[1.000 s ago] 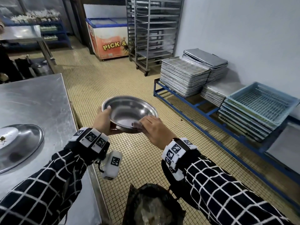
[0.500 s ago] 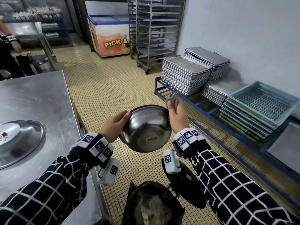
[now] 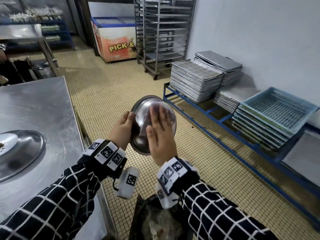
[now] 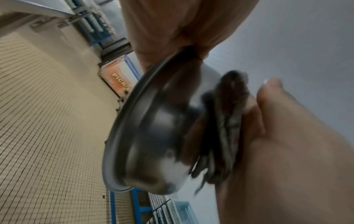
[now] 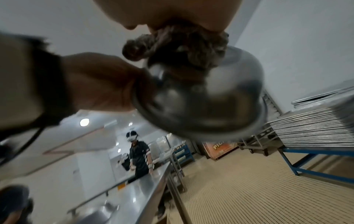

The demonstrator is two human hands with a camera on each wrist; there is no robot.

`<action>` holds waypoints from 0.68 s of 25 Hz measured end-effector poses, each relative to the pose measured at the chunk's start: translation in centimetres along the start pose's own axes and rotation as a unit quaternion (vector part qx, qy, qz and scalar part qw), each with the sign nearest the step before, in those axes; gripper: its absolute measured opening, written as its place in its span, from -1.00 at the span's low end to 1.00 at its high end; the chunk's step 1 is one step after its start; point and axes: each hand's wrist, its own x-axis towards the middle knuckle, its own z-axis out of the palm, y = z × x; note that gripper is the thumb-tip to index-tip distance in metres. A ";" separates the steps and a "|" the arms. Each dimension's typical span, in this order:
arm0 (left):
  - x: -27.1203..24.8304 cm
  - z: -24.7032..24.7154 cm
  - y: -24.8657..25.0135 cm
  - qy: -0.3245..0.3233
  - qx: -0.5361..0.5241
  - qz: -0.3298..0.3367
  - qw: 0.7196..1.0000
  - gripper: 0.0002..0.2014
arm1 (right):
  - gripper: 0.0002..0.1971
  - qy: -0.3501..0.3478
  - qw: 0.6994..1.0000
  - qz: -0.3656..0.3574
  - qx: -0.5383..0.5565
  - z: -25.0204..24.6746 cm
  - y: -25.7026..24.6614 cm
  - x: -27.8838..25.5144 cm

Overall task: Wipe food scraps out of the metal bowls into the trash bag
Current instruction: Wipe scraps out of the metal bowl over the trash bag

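I hold a metal bowl (image 3: 141, 108) tilted in the air above the black trash bag (image 3: 155, 220), its underside turned toward me. My left hand (image 3: 122, 129) grips the rim on the left side. My right hand (image 3: 160, 134) lies flat with straight fingers and presses a dark rag (image 3: 170, 115) against the bowl's outer bottom. The left wrist view shows the bowl (image 4: 153, 136) edge-on with the rag (image 4: 228, 121) squeezed between it and my right palm. In the right wrist view the rag (image 5: 182, 44) bunches on top of the bowl (image 5: 210, 103). The bowl's inside is hidden.
A steel table (image 3: 38, 104) at my left carries a second bowl (image 3: 26, 149) with scraps. A low blue rack (image 3: 195, 108) on the right holds stacked trays and blue crates (image 3: 277, 110). A wheeled rack (image 3: 161, 32) and freezer (image 3: 114, 40) stand behind. Another person (image 5: 138, 153) stands at the table's far end.
The bowl has turned from opening-up to underside facing me. My right hand moved off the rim and now presses the rag flat on the bowl's bottom.
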 end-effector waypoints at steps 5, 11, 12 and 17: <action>-0.4 0.1 1.0 0.042 -0.032 0.018 0.998 -0.79 | -0.42 0.082 0.986 0.138 0.054 -0.7 4.0 1.8; -0.9 1.1 1.4 0.071 -0.014 0.046 0.996 -0.75 | -0.41 0.013 0.998 0.040 -0.044 1.2 0.1 -2.7; -1.1 1.3 1.1 0.069 -0.022 0.044 0.996 -0.76 | -0.42 0.016 0.998 0.015 -0.054 0.8 -0.5 -1.6; -1.6 1.5 0.6 0.078 -0.064 0.003 0.995 -0.79 | -0.44 0.044 0.996 0.077 -0.029 -2.3 2.7 4.0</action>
